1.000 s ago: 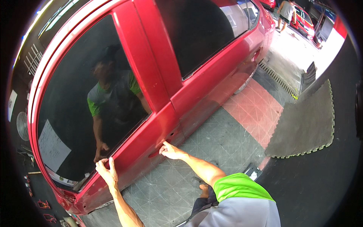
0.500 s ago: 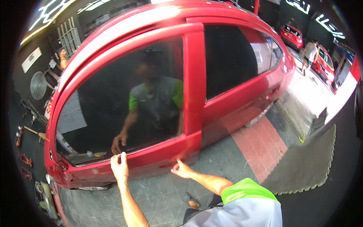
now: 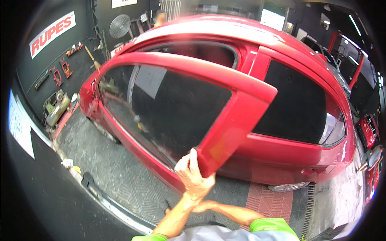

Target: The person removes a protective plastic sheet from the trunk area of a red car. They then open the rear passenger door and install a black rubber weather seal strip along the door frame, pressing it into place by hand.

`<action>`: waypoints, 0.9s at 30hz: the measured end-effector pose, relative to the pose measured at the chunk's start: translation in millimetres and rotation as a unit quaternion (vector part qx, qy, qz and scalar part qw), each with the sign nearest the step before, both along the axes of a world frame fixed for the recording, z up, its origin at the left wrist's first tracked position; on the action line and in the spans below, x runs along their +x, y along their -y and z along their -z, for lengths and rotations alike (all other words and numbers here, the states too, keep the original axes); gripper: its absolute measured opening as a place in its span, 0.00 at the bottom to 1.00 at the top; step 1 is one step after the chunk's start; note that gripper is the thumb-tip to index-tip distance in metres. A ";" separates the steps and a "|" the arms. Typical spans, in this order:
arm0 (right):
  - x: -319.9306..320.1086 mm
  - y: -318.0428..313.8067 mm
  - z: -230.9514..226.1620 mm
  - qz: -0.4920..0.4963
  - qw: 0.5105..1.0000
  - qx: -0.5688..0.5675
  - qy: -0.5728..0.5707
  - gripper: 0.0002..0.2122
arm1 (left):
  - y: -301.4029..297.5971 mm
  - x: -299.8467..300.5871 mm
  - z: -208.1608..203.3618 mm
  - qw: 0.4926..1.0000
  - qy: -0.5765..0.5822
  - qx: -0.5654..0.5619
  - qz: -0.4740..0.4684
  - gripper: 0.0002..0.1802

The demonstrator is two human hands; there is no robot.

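Note:
A red car door [image 3: 237,120] stands swung out from the red car [image 3: 281,152], its dark window [image 3: 181,108] closed. My left hand [image 3: 192,174] grips the door at the lower rear corner of the window, one finger reaching up over the frame. Just below it is my right hand [image 3: 204,206], low behind my left wrist. Its fingers are hidden, so I cannot see whether it touches the door. Between door and body, the front door opening [image 3: 201,54] shows along the top.
Grey floor tiles [image 3: 140,180] with a red tiled band [image 3: 269,201] lie under the car. At left are a dark ledge [image 3: 80,209], a small machine [image 3: 58,106] and red tools on the wall. A fan [image 3: 120,26] stands behind the car; a person [image 3: 372,158] is at far right.
The front door has swung open, toward me. My left hand has gone from the window sill to the door's rear corner; my right hand has left the handle area. The view has turned.

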State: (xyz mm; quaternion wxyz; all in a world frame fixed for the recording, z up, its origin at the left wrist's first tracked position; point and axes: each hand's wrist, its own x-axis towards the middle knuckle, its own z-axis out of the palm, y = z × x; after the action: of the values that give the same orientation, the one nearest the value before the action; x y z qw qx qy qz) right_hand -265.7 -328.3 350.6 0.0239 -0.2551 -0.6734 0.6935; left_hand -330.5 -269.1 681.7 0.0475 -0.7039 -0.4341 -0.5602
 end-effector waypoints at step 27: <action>205.7 96.4 -37.8 0.292 0.867 -0.039 0.402 0.31 | 241.7 -481.5 58.6 0.783 0.289 0.016 -0.550 0.32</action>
State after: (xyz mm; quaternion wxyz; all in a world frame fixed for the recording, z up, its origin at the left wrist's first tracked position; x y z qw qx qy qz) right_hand -60.0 -424.7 388.4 -0.0576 -0.6970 -0.4919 0.5185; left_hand -812.0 -510.7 623.1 0.2312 -0.1501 -0.7321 -0.6230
